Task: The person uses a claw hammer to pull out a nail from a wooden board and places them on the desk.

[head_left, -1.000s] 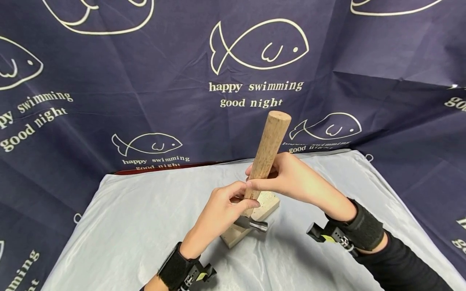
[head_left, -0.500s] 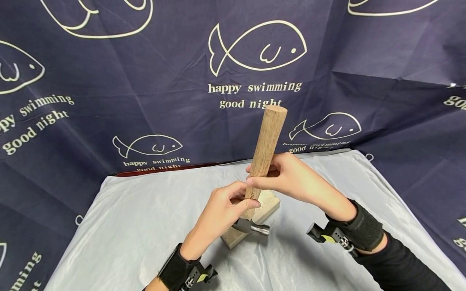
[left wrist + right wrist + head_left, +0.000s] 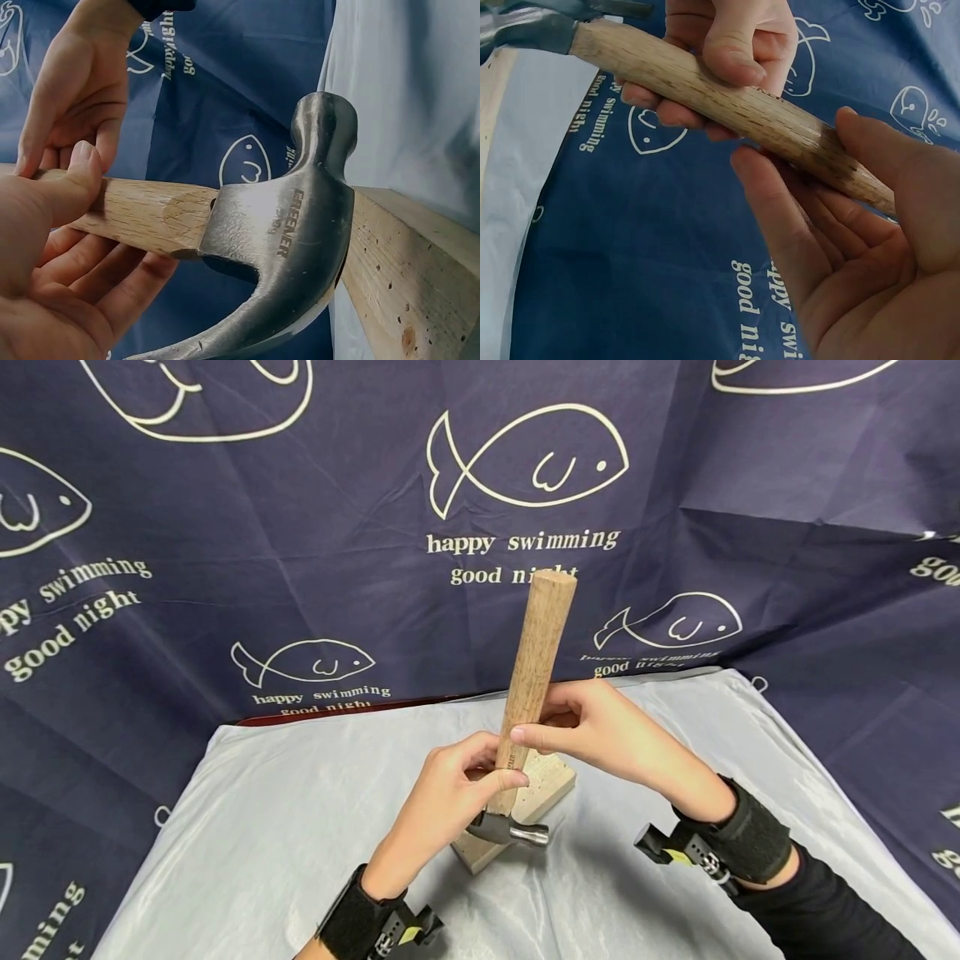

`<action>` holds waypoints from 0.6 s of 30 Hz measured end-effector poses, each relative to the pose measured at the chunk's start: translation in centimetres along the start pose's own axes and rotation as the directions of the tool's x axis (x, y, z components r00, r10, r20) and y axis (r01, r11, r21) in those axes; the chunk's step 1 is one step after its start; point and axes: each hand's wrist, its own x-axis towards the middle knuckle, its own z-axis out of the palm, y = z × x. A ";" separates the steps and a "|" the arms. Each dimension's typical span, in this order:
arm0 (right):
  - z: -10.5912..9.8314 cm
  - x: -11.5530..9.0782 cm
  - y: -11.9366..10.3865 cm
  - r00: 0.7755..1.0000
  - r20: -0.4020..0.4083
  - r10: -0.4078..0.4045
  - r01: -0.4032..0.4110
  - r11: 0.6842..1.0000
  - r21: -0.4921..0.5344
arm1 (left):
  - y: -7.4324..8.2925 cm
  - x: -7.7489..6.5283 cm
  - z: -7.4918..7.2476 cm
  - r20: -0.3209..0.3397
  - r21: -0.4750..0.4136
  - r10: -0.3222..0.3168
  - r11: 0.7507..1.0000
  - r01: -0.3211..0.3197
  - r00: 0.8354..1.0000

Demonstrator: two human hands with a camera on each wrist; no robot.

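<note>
A claw hammer (image 3: 538,652) with a pale wooden handle stands nearly upright, handle end up and steel head (image 3: 300,210) down. My left hand (image 3: 442,793) grips the handle just above the head, thumb across the near side and fingers curled behind. Higher on the handle, my right hand (image 3: 611,731) pinches it between thumb and fingers; the left wrist view hides part of this grasp. Close under the hammer head lies a light wooden block (image 3: 551,787), speckled with small dark holes. In the left wrist view the head overlaps the block's edge (image 3: 412,277).
A silvery-white cloth (image 3: 315,802) covers the table. Behind it and at both sides hangs a dark blue curtain (image 3: 337,543) printed with white fish and lettering. A dark red edge (image 3: 330,706) shows along the table's back left.
The handle's top end has swung left and upward, so the hammer leans less to the right. Its head has shifted slightly left and down. Both hands keep their hold.
</note>
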 end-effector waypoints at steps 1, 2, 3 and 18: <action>0.0 0.0 0.0 1.000 -0.002 -0.003 0.003 1.000 0.002 | 0.0 0.0 -0.1 -0.001 0.000 -0.003 1.000 0.003 1.000; 0.1 0.0 0.1 1.000 -0.002 -0.008 0.008 1.000 0.008 | -0.1 0.0 -0.2 -0.004 0.000 -0.006 1.000 0.006 1.000; 0.1 0.0 0.2 1.000 0.001 -0.018 0.018 1.000 0.022 | -0.1 0.0 -0.3 -0.007 0.000 -0.009 1.000 0.009 1.000; 0.2 -0.1 0.7 0.998 0.016 -0.056 0.052 0.985 0.163 | -0.1 0.5 -1.5 -0.014 -0.014 -0.067 0.998 0.067 0.998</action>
